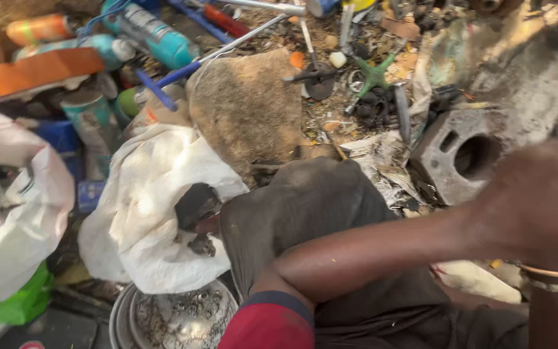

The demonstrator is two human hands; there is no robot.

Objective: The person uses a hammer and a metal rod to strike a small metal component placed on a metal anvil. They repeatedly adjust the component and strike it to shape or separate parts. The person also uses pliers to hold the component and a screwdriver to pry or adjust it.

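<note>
A bare forearm with a red sleeve [267,323] runs from the bottom centre toward the right, across a knee in dark grey trousers [305,207]. At the right edge, my right hand [537,200] is a blurred mass close to the camera, above a wrist with a bracelet [553,274]; its fingers do not show. Left of the knee, a few fingers that seem to be my left hand [206,224] touch a dark lump [195,203] in the mouth of a white sack [143,213]. Its grip is hidden.
A metal bowl [138,333] holding several small metal rings sits at the bottom. Beyond the knee lie a flat brown stone [247,106], a grey metal block with holes [460,152], a green cross wrench [372,74], teal spray cans [156,35] and another white sack [14,213].
</note>
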